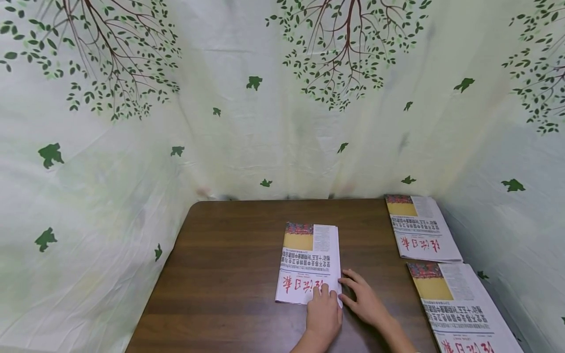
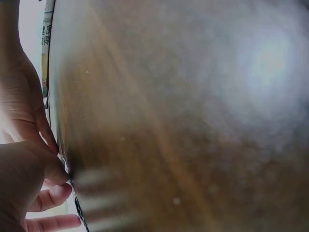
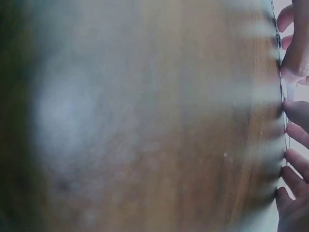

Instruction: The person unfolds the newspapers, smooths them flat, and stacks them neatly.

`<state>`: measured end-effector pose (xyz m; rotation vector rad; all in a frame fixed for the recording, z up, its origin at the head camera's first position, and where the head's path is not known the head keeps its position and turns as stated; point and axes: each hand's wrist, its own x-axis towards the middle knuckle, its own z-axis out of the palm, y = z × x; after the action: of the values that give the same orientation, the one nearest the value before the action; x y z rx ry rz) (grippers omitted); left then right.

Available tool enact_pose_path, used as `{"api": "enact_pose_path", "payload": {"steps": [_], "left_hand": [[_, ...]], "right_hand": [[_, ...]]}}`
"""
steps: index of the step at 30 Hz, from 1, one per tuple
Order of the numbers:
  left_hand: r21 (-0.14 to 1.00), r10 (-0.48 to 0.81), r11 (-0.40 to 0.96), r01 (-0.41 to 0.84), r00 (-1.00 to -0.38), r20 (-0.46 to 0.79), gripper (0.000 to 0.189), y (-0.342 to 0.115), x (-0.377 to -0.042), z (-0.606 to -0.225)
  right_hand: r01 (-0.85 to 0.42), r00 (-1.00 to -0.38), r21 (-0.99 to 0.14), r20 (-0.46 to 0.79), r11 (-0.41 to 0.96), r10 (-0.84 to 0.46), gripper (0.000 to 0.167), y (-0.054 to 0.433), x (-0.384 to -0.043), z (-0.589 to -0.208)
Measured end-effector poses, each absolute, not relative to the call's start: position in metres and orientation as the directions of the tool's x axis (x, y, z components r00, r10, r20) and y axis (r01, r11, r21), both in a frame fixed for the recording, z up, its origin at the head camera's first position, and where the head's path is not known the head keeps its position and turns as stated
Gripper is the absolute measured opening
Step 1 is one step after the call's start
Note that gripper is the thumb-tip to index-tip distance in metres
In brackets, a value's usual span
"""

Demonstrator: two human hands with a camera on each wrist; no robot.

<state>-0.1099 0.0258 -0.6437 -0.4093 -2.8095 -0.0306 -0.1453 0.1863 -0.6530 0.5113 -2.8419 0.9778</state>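
A folded newspaper with red title characters and a yellow picture block lies on the brown table, its print upside down in the head view. My left hand rests on its lower right corner, fingers reaching onto the page. Beside the paper's right edge is my right hand, its fingers spread and fingertips right at that edge. Both wrist views show the hands close together at the side of the picture, low over the tabletop.
Two more places at the table's right side hold matching folded newspapers, one at the far corner and one nearer. The wooden table meets a pale curtain printed with trees and leaves behind and at both sides.
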Motion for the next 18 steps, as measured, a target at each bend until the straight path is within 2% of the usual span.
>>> {"api": "enact_pose_path", "payload": {"steps": [5,11,18], "left_hand": [[-0.024,0.278,0.959,0.283,-0.918,0.284,0.035,0.024,-0.111,-0.643],[0.046,0.244,0.962,0.269,-0.925,0.293,0.029,0.02,-0.115,-0.639],[0.116,0.278,0.934,0.338,-0.891,0.359,0.028,0.012,-0.119,-0.637]], "right_hand": [[-0.349,-0.937,-0.578,0.204,0.737,-0.284,0.041,0.187,-0.145,-0.652],[-0.367,-0.93,-0.556,0.234,0.745,-0.283,0.045,0.186,-0.147,-0.652],[-0.399,-0.916,-0.55,0.278,0.734,-0.29,0.046,0.179,-0.15,-0.651]]}}
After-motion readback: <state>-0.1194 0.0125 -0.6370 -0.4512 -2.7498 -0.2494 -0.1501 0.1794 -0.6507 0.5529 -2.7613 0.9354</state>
